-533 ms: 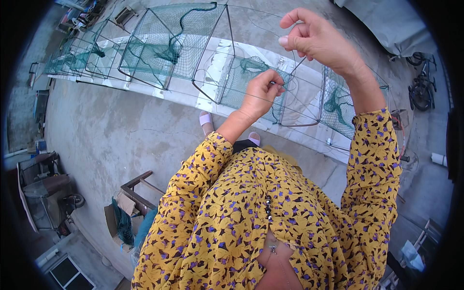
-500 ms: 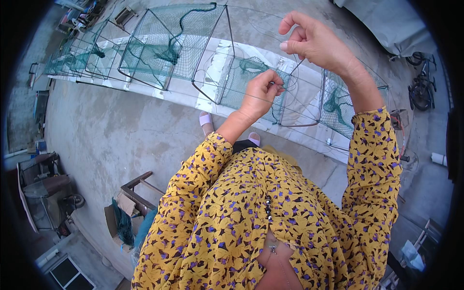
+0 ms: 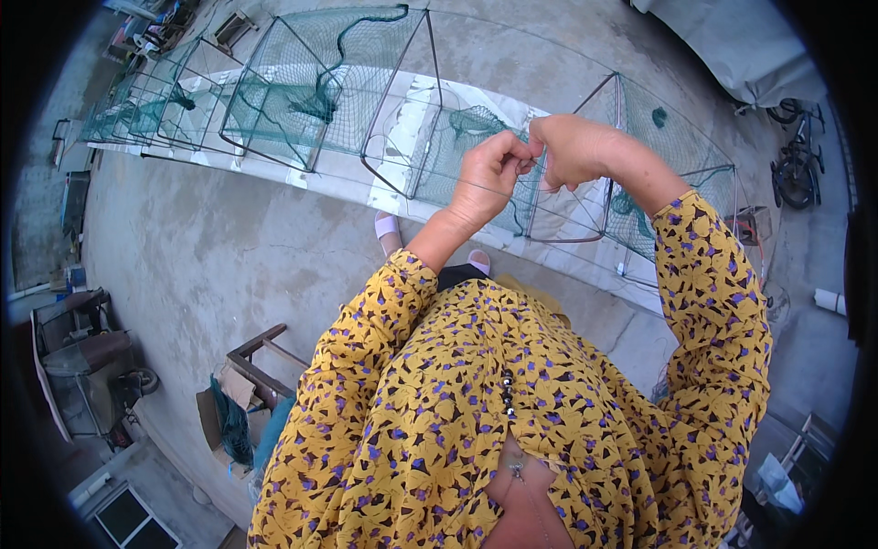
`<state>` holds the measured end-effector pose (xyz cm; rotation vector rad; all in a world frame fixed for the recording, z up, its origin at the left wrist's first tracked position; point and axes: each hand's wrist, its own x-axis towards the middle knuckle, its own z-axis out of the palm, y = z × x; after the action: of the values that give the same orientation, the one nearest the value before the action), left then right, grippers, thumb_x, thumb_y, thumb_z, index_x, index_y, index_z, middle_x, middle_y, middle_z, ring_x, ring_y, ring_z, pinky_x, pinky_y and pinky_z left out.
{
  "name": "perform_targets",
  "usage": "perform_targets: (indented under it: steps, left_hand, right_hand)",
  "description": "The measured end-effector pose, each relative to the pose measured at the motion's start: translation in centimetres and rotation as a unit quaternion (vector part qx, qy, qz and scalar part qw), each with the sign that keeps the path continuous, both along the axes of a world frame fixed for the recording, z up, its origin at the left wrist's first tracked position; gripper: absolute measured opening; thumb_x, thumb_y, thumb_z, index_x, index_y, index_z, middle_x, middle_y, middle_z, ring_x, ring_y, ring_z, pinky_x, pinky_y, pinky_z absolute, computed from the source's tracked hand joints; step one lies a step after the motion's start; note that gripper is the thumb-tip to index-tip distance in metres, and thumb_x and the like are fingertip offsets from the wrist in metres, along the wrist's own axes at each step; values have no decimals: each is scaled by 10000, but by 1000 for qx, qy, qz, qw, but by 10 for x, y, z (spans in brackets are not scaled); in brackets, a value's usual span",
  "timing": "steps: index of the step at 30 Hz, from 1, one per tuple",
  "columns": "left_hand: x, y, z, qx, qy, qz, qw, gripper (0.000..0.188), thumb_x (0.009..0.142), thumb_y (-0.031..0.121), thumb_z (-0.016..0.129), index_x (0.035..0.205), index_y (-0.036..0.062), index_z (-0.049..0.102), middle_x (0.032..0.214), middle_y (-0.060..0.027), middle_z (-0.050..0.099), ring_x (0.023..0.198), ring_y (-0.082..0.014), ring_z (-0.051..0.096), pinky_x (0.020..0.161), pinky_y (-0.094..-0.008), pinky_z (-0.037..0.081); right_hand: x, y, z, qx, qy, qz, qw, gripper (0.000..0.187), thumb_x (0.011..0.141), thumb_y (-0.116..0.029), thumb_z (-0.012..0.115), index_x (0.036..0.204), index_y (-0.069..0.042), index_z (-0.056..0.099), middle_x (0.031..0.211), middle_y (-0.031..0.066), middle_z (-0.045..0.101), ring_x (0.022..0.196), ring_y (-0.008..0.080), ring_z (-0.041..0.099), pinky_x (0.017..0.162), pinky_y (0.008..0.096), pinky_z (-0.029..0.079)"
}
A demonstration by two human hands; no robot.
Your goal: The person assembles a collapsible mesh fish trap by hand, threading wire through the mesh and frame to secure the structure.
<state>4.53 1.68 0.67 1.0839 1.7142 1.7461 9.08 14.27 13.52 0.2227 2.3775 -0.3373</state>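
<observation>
A long fish trap of green netting (image 3: 366,110) stretched over dark metal frames (image 3: 402,78) runs across in front of me. At its middle my left hand (image 3: 487,181) is closed in a pinch at the edge of the netting, with mesh hanging beneath the fingers. Right beside it, my right hand (image 3: 581,151) is bent down, thumb and finger closed against the left fingertips. What the right fingers grip is too small to make out. One metal frame (image 3: 611,160) stands just right of the hands.
A long white board (image 3: 389,169) lies under the trap. My feet in pale slippers (image 3: 388,224) stand at its near side. A wooden frame with a cardboard box (image 3: 212,412) sits lower left, a three-wheeled vehicle (image 3: 87,357) far left, a bicycle (image 3: 797,174) and a grey cover (image 3: 732,46) right.
My right hand has come down and left from above the trap to meet the left fingertips, turning downward. My left hand stays nearly in place, still pinching.
</observation>
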Motion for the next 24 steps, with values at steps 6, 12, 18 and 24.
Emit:
perform_targets:
  steps: [6,12,18,24]
  left_hand:
    - [-1,-2,4,-20,-39,-1,999,134,807,-140,485,825,-11,517,816,-44,586,757,-97,579,705,-240,499]
    - [-1,0,0,15,-100,-24,995,106,817,-122,493,818,-17,510,823,-60,588,785,-119,597,724,-255,511]
    - [3,-1,11,-43,-75,-21,996,30,826,-51,519,826,-21,515,828,-73,595,810,-143,623,735,-241,505]
    - [-1,7,20,-122,-48,30,991,233,761,196,655,722,5,527,646,-58,556,558,-125,512,545,-271,438]
  right_hand:
    - [-1,8,-1,-201,-17,-168,965,207,685,-74,695,847,0,589,686,87,622,560,143,584,521,293,463]
    - [-6,5,-3,-5,160,-41,986,157,788,-150,623,846,-18,559,768,72,621,600,125,593,510,255,461]
    - [-26,13,1,-382,287,-348,807,191,886,-186,515,980,-20,496,819,95,615,732,138,623,612,225,519]
    - [-28,12,-8,-381,345,-335,790,186,886,-178,525,965,-11,499,823,99,613,737,148,626,649,244,531]
